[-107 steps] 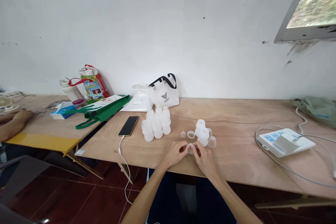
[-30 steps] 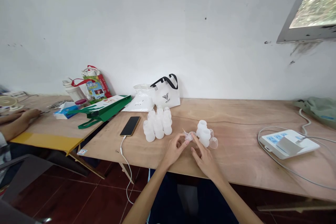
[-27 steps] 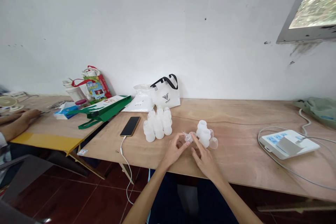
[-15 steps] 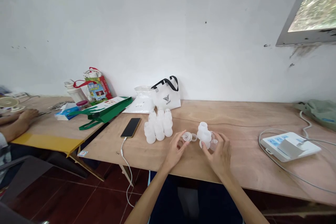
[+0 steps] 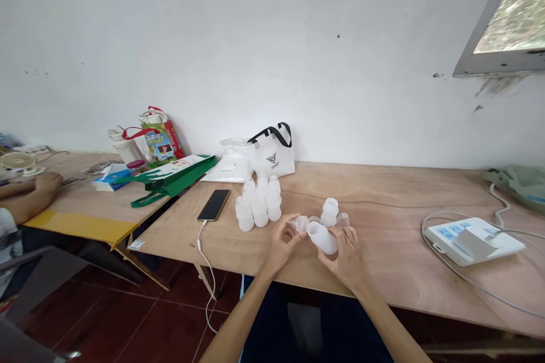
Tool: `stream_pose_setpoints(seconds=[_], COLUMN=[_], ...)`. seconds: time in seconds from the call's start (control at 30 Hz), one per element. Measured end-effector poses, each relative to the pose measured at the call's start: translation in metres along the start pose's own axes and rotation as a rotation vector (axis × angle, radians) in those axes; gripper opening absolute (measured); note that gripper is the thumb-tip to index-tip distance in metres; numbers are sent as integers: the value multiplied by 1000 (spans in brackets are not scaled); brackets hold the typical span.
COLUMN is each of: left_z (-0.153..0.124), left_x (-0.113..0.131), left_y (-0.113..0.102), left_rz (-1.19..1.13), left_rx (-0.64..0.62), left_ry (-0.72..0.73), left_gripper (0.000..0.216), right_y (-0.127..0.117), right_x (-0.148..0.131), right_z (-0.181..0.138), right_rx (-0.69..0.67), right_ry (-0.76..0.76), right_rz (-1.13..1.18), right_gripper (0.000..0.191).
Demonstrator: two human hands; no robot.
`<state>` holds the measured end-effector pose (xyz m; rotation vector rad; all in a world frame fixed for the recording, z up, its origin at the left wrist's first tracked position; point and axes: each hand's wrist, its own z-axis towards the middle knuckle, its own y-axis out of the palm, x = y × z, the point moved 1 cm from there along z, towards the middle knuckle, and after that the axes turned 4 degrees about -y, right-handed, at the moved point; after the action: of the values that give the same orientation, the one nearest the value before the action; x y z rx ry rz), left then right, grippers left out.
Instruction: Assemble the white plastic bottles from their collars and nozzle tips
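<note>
My left hand [image 5: 283, 241] pinches a small clear bottle top [image 5: 301, 223] shaped like a nipple with a collar. My right hand [image 5: 346, 255] is wrapped around a small white translucent bottle [image 5: 322, 240], tilted so that its open mouth faces left towards the top. The two parts are close together, and I cannot tell whether they touch. Just behind stands another open white bottle [image 5: 329, 211]. A clear dome-shaped cap [image 5: 343, 219] sits beside it on the right, and a clear ring [image 5: 314, 219], partly hidden, lies to its left. Several capped bottles [image 5: 259, 207] stand grouped further left.
On the wooden table [image 5: 383, 198] lie a phone [image 5: 213, 205] with a charging cable, a white plastic package [image 5: 230, 169] and a white bag [image 5: 275, 156]. A power strip [image 5: 472, 241] with cords is at the right. Another person's hand [image 5: 47, 182] rests on the left table.
My right hand has tilted one bottle leftwards and brought it nearer my left hand, away from the standing bottle. My left hand has turned the clear top towards the bottle's mouth.
</note>
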<state>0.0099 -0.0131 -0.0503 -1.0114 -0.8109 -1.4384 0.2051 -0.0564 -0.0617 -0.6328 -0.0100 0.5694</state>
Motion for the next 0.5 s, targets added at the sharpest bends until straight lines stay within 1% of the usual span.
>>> stream_pose_setpoints(seconds=[0.17, 0.3, 0.5], left_z=[0, 3, 11], left_x=[3, -2, -11], left_y=[-1, 1, 1], left_rz=[-45, -149, -214], left_rx=[-24, -53, -101], left_ry=[-69, -160, -228], left_gripper=[42, 47, 53], right_y=[-1, 0, -1], right_x=[1, 2, 1], right_z=[-1, -4, -5], right_rx=[23, 49, 106], right_ry=[-54, -79, -195], right_rz=[-17, 14, -110], right_gripper=[35, 38, 36])
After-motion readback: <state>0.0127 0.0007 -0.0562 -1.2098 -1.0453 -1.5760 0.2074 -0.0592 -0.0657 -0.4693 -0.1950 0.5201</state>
